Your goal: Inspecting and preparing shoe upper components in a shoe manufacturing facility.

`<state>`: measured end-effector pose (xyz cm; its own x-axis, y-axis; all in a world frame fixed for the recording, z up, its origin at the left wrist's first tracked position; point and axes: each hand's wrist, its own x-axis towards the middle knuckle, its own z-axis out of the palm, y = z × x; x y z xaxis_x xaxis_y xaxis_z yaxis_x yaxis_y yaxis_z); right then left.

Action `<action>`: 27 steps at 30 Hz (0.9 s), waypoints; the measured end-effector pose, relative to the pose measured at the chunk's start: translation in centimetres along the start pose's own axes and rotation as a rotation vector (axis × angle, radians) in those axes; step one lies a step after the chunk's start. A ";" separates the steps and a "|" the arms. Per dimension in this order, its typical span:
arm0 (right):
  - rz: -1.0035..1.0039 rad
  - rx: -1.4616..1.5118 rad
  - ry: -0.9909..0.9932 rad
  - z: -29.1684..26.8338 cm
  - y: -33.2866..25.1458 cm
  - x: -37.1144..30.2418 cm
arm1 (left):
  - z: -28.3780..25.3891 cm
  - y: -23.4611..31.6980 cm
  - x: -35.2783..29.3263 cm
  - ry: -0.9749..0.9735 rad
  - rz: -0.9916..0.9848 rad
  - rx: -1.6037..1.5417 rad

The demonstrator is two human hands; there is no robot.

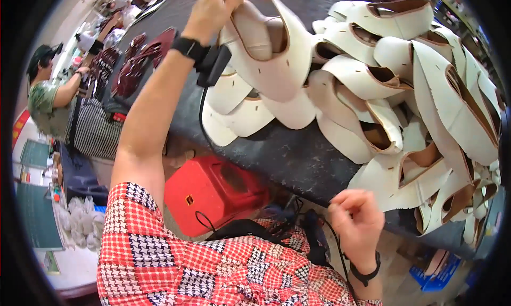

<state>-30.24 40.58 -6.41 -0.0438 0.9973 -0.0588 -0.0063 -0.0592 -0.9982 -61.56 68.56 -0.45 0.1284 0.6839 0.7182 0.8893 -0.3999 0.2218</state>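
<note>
My left hand point(212, 12) reaches to the far side of the table and is closed on the edge of a white shoe upper point(282, 66) with a brown lining. That upper lies over a fanned stack of similar white uppers point(234, 120); its far end runs out of the picture. Near the table's front edge, my right hand point(357, 221) is raised with its fingers curled together. Whether anything is pinched in it is hidden. It is apart from the large heap of white shoe uppers point(367, 88) on the right.
A black-topped table point(298, 162) carries the uppers, with dark red pieces point(143, 58) at its far left. Below its edge stands a red plastic stool point(197, 199), with black cables beside it. A co-worker point(45, 98) is at the left. A blue basket point(436, 271) sits lower right.
</note>
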 end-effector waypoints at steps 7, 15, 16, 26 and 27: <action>-0.158 -0.131 0.474 -2.9 1.6 -1.4 | 2.3 7.1 -6.2 0.323 0.136 -0.117; -0.281 -0.429 0.304 -2.1 2.1 -0.1 | 7.7 21.1 -13.4 -0.363 0.414 -0.604; -0.278 -0.432 0.314 -2.4 2.2 -0.3 | 7.4 21.7 -13.1 -0.227 0.364 -0.583; -0.366 -0.311 0.373 -9.3 0.7 -3.1 | 8.2 20.3 -13.0 -0.282 -0.238 -1.041; -0.300 -0.252 0.388 -10.4 0.9 -4.3 | 7.3 18.6 -12.1 -0.291 -0.235 -0.922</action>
<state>-19.63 36.68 -7.11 0.2947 0.9146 0.2769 0.2796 0.1946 -0.9402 -43.38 57.32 -9.78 0.2051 0.8803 0.4277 0.2326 -0.4683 0.8524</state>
